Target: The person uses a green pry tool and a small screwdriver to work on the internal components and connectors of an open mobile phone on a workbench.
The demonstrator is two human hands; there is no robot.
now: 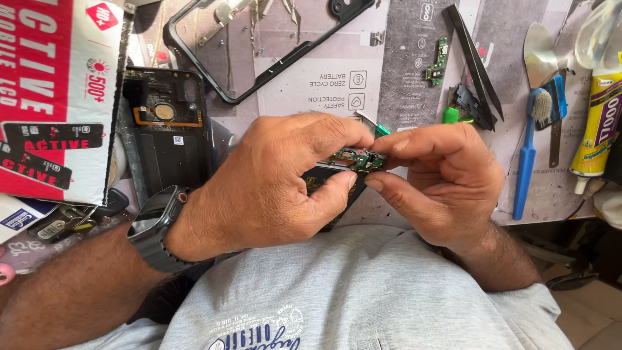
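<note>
Left hand (272, 181): closed in a pinch on the left end of a small green board (355, 159), thumb under, fingers curled over the top, so the part is steadied from both faces.
Right hand (433, 178): also closed on the board, thumb and forefinger clamped on its right end; the two grips meet at the middle, which keeps so thin a piece from twisting.
Board: held up off the desk, above the person's lap and near the desk's front edge, close to the eyes for fine work.
Green tool (374, 123): a thin shaft pokes out just behind the left fingers; which hand carries it cannot be told.
Watch (155, 227): on the left wrist.
Phone back (170, 129): lies open on the desk, left of the hands, inner side up.
Frame (259, 71): black phone frame set aside toward the far edge.
Second board (438, 61): small green piece lying beyond the right hand.
Tweezers (476, 61): black, near it, within reach.
Brush (528, 162): blue, toward the right edge.
Glue tube (599, 129): at the right edge.
Box (58, 97): red and white, at the left edge.
</note>
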